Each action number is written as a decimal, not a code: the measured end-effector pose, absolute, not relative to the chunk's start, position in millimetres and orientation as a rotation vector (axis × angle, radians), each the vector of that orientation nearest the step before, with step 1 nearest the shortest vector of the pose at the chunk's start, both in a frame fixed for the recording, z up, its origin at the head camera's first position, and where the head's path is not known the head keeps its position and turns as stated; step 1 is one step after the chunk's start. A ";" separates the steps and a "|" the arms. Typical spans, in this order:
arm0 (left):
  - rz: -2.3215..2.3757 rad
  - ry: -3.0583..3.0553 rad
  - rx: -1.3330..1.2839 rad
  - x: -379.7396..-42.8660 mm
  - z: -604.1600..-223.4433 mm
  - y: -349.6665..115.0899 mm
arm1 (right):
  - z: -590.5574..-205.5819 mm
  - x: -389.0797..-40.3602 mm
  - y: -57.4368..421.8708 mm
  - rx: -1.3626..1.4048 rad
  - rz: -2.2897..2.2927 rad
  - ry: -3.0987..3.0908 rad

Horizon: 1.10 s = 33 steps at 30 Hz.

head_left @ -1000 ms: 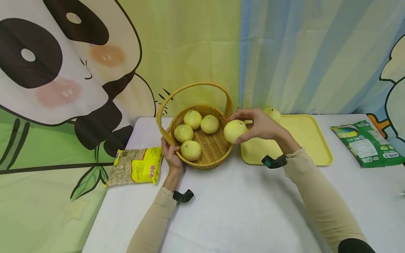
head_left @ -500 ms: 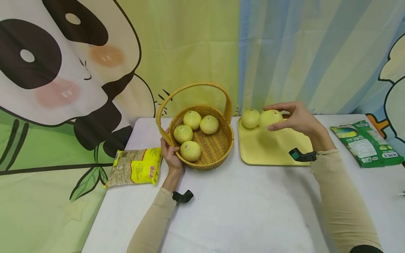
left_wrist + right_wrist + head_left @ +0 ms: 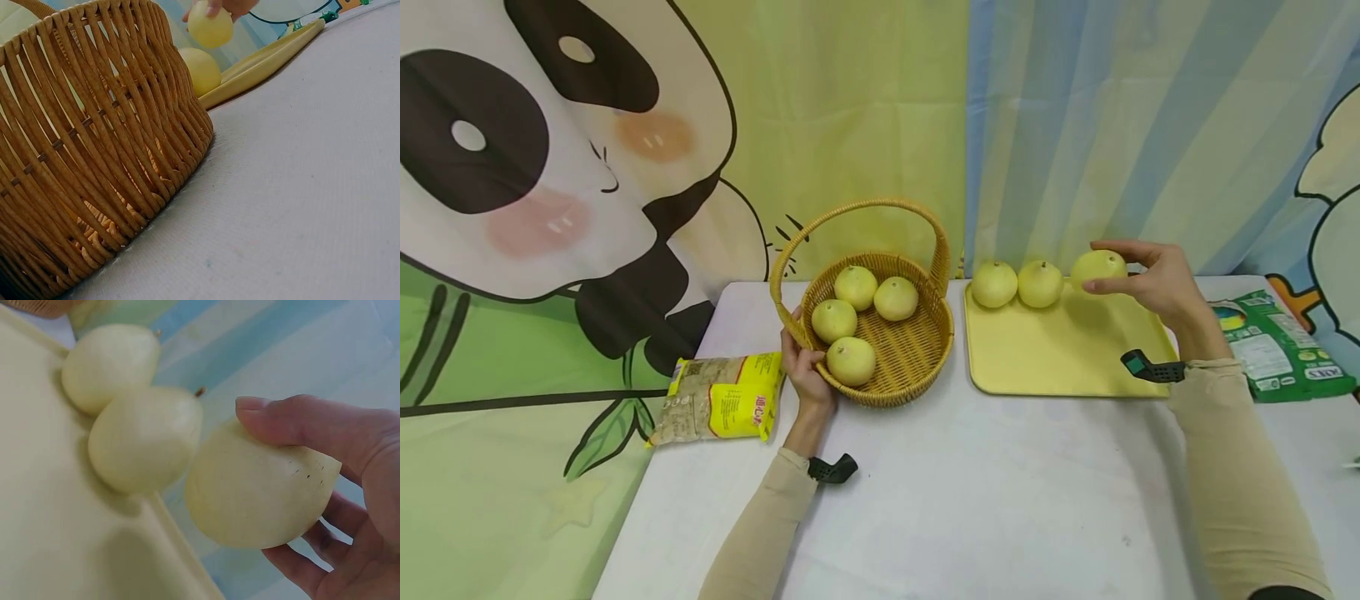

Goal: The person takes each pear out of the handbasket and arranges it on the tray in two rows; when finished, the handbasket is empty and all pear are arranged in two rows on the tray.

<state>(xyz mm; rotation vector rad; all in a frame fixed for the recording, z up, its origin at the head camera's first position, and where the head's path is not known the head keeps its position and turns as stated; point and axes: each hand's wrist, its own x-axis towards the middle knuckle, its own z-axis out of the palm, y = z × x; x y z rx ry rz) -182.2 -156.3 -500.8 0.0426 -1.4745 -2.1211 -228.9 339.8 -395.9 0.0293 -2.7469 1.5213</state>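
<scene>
My right hand (image 3: 1165,279) holds a pale yellow round fruit (image 3: 1097,268) between thumb and fingers, above the far right part of the yellow tray (image 3: 1030,354). In the right wrist view the thumb lies over the held fruit (image 3: 256,484), with fingers beneath. Two similar fruits (image 3: 995,284) with short stems sit side by side along the tray's far edge, left of the held one. My left hand (image 3: 807,375) grips the left rim of the wicker basket (image 3: 917,358), thumb at the rim. Several such fruits (image 3: 854,287) lie in the basket. The left wrist view does not show the left hand.
A yellow and clear packet (image 3: 718,398) lies left of the basket. Beyond the right forearm is a green packet (image 3: 1285,350), partly covered by the arm. The basket's tall handle (image 3: 880,202) arches over it. A printed curtain (image 3: 1037,125) hangs behind the white table (image 3: 940,500).
My right hand has carried the fruit rightward from the basket's right rim, across to the tray's far right. Both fruits on the tray now show fully. The left hand and basket stay put.
</scene>
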 end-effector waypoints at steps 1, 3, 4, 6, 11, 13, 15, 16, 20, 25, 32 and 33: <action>-2.120 -1.475 0.044 -182.1 -501.2 -156.0 | -398.6 -229.7 341.9 0.004 1.521 -2.750; -2.116 -1.479 0.044 -182.1 -501.7 -155.9 | -404.3 -232.2 346.4 -0.028 1.526 -2.761; -2.113 -1.482 0.044 -182.2 -501.8 -156.0 | -406.9 -234.0 348.1 -0.033 1.527 -2.770; -2.111 -1.484 0.045 -181.9 -501.4 -156.0 | -412.1 -237.7 351.3 -0.025 1.527 -2.791; -2.111 -1.457 0.037 -183.7 -500.5 -156.4 | -423.1 -247.6 354.6 0.012 1.508 -2.851; -2.113 -1.443 0.032 -184.4 -500.9 -156.6 | -427.0 -251.1 354.5 0.023 1.498 -2.876; -2.110 -1.443 0.034 -184.2 -501.0 -156.4 | -430.8 -254.3 354.9 0.032 1.485 -2.904; -2.111 -1.444 0.035 -184.0 -501.0 -156.1 | -432.3 -255.5 355.2 0.040 1.479 -2.920; -2.102 -1.474 0.036 -183.6 -501.4 -155.5 | -437.5 -259.7 358.2 0.061 1.456 -2.962; -2.092 -1.501 0.029 -183.7 -501.2 -155.6 | -437.3 -261.6 360.5 0.108 1.446 -2.980; -2.097 -1.491 0.034 -182.5 -500.9 -155.9 | -429.0 -260.3 354.2 0.176 1.407 -2.978; -2.102 -1.490 0.032 -182.2 -500.8 -155.9 | -428.2 -259.5 353.2 0.191 1.404 -2.968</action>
